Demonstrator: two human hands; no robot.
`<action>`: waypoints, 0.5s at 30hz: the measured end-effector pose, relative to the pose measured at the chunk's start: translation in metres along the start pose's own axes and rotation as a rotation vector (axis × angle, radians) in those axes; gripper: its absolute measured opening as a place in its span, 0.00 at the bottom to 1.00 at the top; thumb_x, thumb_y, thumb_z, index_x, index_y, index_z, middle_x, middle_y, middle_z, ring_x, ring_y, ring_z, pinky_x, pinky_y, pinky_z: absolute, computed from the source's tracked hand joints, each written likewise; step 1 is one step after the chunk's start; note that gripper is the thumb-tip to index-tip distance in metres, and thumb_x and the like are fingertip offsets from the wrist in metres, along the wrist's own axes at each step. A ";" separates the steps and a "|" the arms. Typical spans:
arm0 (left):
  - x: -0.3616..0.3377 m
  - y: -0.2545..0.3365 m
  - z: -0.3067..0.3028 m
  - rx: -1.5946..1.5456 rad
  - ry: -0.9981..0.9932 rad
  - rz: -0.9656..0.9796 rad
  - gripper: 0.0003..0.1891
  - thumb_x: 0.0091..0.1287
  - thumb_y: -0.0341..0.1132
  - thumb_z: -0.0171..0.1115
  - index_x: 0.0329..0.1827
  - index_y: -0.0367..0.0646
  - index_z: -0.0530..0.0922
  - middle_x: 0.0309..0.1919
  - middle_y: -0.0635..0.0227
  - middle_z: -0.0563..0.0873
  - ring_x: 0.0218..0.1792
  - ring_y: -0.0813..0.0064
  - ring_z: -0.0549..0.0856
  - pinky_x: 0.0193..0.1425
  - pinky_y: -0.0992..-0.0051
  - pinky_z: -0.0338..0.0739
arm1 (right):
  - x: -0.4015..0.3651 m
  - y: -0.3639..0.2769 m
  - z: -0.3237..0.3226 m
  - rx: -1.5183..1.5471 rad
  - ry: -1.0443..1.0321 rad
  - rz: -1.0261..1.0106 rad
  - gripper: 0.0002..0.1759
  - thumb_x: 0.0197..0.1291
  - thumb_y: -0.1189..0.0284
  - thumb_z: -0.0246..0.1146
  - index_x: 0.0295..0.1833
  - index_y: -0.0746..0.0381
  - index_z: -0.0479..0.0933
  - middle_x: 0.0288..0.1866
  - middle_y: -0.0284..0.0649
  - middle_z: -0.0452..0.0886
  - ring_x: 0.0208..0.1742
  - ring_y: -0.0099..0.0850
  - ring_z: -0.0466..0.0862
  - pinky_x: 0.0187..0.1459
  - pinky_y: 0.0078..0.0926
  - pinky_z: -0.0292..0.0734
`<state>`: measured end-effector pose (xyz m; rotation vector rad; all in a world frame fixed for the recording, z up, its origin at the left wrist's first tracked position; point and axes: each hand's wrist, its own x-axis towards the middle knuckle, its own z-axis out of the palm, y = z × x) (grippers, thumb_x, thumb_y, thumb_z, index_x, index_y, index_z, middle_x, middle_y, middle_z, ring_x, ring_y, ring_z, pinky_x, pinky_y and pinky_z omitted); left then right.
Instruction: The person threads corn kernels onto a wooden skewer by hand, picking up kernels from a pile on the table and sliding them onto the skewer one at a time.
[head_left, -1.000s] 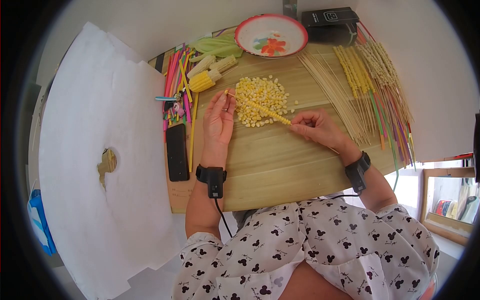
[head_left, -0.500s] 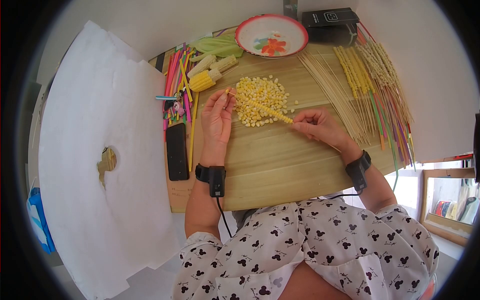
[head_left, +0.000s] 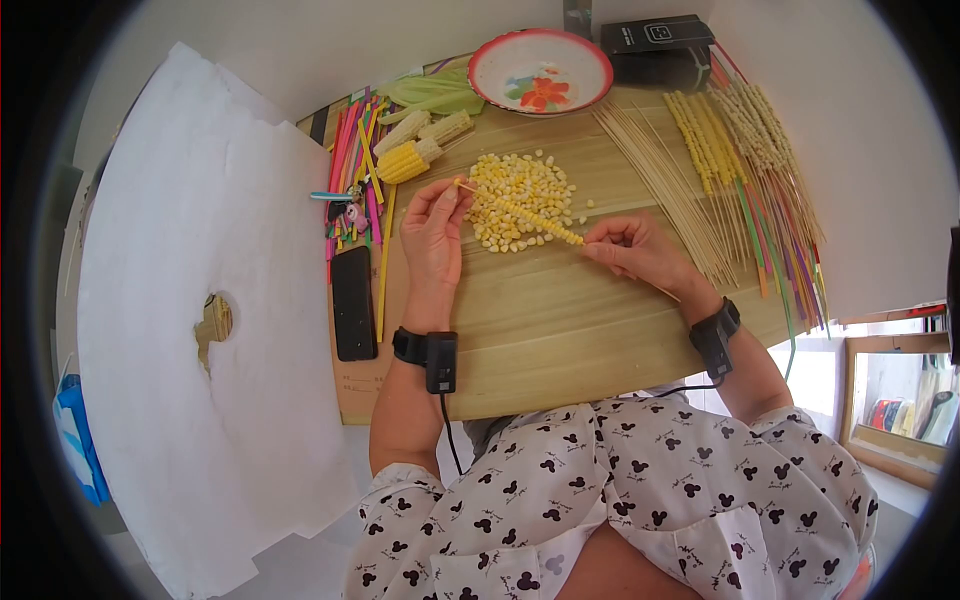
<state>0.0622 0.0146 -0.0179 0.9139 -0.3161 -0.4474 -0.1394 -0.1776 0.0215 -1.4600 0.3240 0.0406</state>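
Note:
A thin wooden skewer threaded with yellow corn kernels (head_left: 535, 218) slants across the front of a loose kernel pile (head_left: 510, 185). My right hand (head_left: 640, 252) pinches it just below the lowest kernels, and its bare end sticks out under the palm. At the upper tip, the thumb and fingers of my left hand (head_left: 435, 225) are closed on a single corn kernel (head_left: 459, 183), which sits at the skewer's point. A short stretch of bare stick shows between that kernel and the threaded row.
Bare skewers (head_left: 665, 190) and kernel-filled skewers (head_left: 745, 140) lie at the right. An enamel bowl (head_left: 482, 75) stands at the back near a black box (head_left: 655, 38). Corn cobs (head_left: 405, 160), colourful strips (head_left: 350, 150) and a phone (head_left: 353, 305) are on the left.
Both hands stay almost where they were, the skewer held at the same slant. The whole view has shifted very slightly.

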 end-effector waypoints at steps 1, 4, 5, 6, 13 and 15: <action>-0.001 0.000 0.001 0.016 0.016 0.009 0.06 0.67 0.24 0.60 0.45 0.37 0.79 0.46 0.58 0.85 0.47 0.70 0.85 0.54 0.74 0.80 | 0.000 -0.001 0.000 -0.008 -0.003 -0.001 0.05 0.63 0.71 0.65 0.38 0.61 0.81 0.23 0.23 0.75 0.20 0.09 0.69 0.19 0.08 0.60; -0.001 -0.001 0.002 0.058 0.027 0.049 0.06 0.66 0.24 0.61 0.45 0.37 0.79 0.45 0.57 0.85 0.46 0.70 0.85 0.54 0.74 0.80 | 0.001 0.000 0.000 -0.017 -0.008 -0.005 0.05 0.63 0.71 0.65 0.38 0.61 0.81 0.22 0.23 0.75 0.20 0.09 0.69 0.19 0.08 0.60; -0.001 -0.002 0.003 0.058 0.026 0.049 0.06 0.66 0.24 0.61 0.45 0.37 0.79 0.45 0.57 0.85 0.46 0.70 0.85 0.54 0.74 0.80 | 0.001 0.001 -0.001 -0.017 -0.010 -0.009 0.05 0.63 0.71 0.65 0.38 0.61 0.81 0.22 0.23 0.75 0.20 0.10 0.70 0.19 0.08 0.60; -0.002 -0.002 0.003 0.084 0.035 0.065 0.06 0.66 0.24 0.61 0.45 0.37 0.79 0.45 0.58 0.86 0.45 0.70 0.85 0.53 0.74 0.80 | 0.001 0.001 -0.001 -0.016 -0.009 -0.009 0.05 0.63 0.71 0.65 0.38 0.61 0.81 0.22 0.23 0.75 0.20 0.10 0.70 0.19 0.08 0.60; -0.004 -0.006 0.004 0.197 0.055 0.118 0.08 0.65 0.24 0.62 0.47 0.36 0.79 0.44 0.60 0.86 0.45 0.71 0.85 0.50 0.76 0.80 | 0.001 0.003 0.000 -0.031 -0.004 -0.018 0.06 0.63 0.70 0.65 0.39 0.61 0.81 0.22 0.23 0.75 0.20 0.10 0.70 0.19 0.09 0.60; -0.005 -0.006 0.005 0.204 0.070 0.112 0.08 0.65 0.25 0.62 0.47 0.37 0.80 0.43 0.60 0.86 0.45 0.71 0.85 0.51 0.76 0.80 | 0.002 0.004 -0.001 -0.036 0.002 -0.022 0.06 0.63 0.69 0.66 0.39 0.61 0.81 0.22 0.23 0.75 0.20 0.10 0.70 0.19 0.09 0.61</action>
